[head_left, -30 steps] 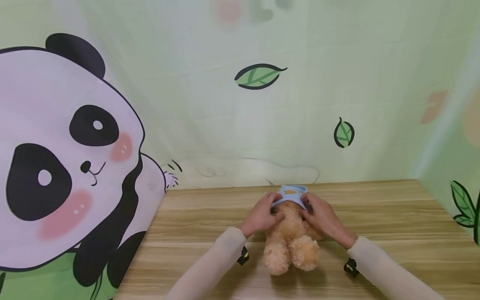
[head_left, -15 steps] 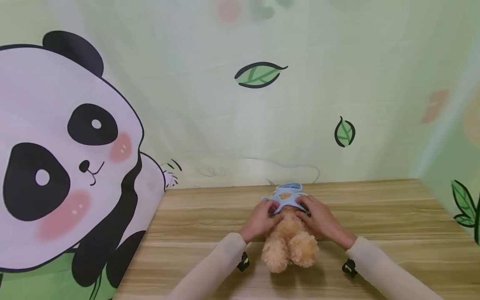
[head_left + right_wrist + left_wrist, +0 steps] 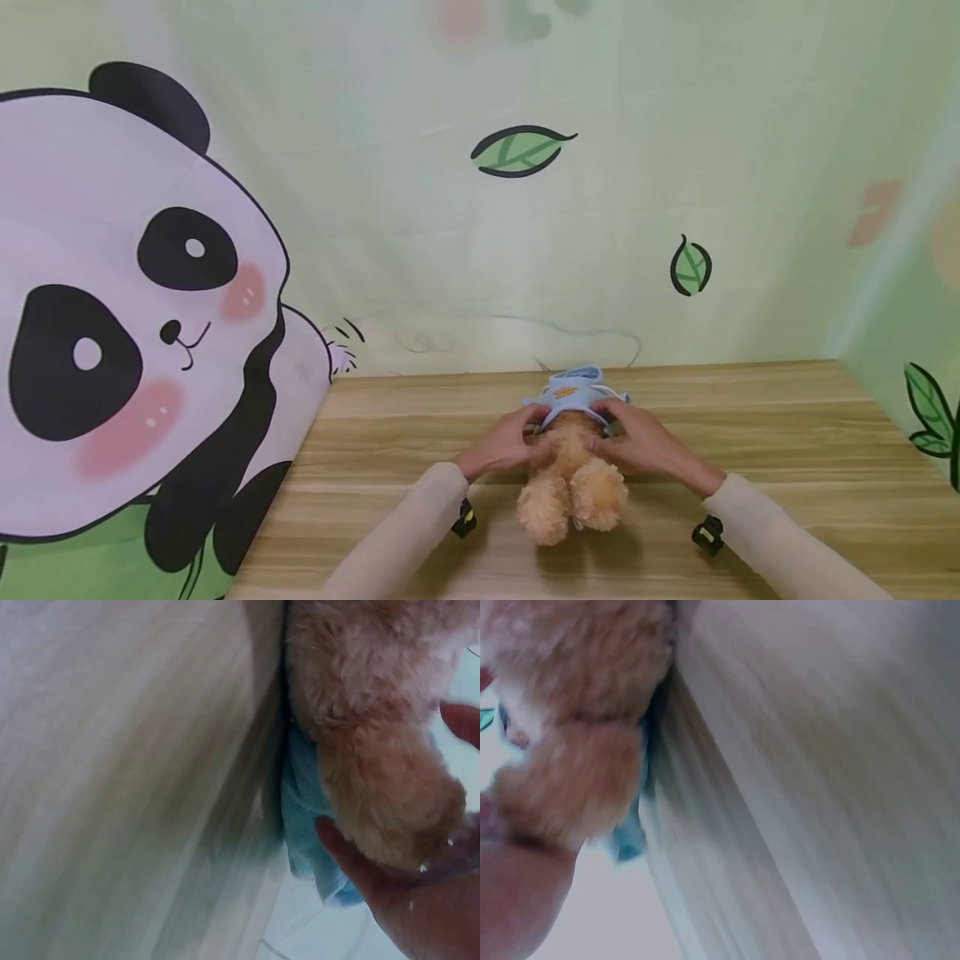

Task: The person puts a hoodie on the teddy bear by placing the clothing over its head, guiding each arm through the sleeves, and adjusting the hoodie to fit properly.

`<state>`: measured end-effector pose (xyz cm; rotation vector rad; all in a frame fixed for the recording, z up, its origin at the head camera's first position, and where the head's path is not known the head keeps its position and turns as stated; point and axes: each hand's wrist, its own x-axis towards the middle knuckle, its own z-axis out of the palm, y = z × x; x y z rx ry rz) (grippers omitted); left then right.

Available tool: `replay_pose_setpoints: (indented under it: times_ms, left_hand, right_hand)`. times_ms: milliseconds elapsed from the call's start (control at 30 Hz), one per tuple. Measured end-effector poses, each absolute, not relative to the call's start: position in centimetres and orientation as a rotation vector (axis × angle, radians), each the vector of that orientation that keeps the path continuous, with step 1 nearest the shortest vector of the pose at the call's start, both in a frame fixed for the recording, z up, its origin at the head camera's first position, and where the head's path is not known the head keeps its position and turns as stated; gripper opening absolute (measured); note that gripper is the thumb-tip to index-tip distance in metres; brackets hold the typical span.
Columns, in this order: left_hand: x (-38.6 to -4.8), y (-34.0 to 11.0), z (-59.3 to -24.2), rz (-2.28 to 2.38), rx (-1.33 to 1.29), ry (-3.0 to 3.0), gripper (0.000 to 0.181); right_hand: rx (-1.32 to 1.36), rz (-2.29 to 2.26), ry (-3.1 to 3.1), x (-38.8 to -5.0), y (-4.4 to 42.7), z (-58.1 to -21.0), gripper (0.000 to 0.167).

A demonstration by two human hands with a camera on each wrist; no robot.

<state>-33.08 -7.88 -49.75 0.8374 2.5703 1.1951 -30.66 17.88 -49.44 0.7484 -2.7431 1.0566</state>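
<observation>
A curly light-brown plush toy point(image 3: 570, 454) lies on the table, its two round feet toward me. A small light-blue shirt point(image 3: 573, 396) with an orange patch covers its far end. My left hand point(image 3: 502, 442) holds the toy's left-hand side, fingertips at the shirt's hem and thumb on the fur. On the other side my right hand point(image 3: 648, 442) holds it in the same way. In the right wrist view, fingers point(image 3: 352, 859) lie about a furry limb point(image 3: 390, 799), with blue cloth behind. The toy's head cannot be made out.
The wood-grain table point(image 3: 750, 433) meets a pale green backdrop point(image 3: 420, 250) just beyond the shirt. A printed panda point(image 3: 202, 367) fills the backdrop's left side. Black devices point(image 3: 707, 533) are worn at both wrists.
The shirt has come further into view and spread sideways, its patch shifting left. The toy has moved slightly left and my hands have come a little nearer to me.
</observation>
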Motion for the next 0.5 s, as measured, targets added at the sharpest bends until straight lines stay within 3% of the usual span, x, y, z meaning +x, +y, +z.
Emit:
replay_pose_setpoints:
  times_ms: [100,233,500]
  left_hand:
    - [-33.04,-8.39,-49.41,1.149,0.837,2.537,0.074]
    - [-32.88,-8.23,-49.26,1.095,0.841,2.57,0.074]
    - [-32.66,-7.61,-49.94,1.079,0.955,2.637,0.043]
  right_hand:
    - [0.783,1.079,-2.768,-30.66,18.03,-49.2,0.068]
    - [0.792,1.104,-2.789,-30.6,17.98,-49.12,0.074]
    - [0.871,1.087,-2.712,-30.47,18.06,-49.61,0.051]
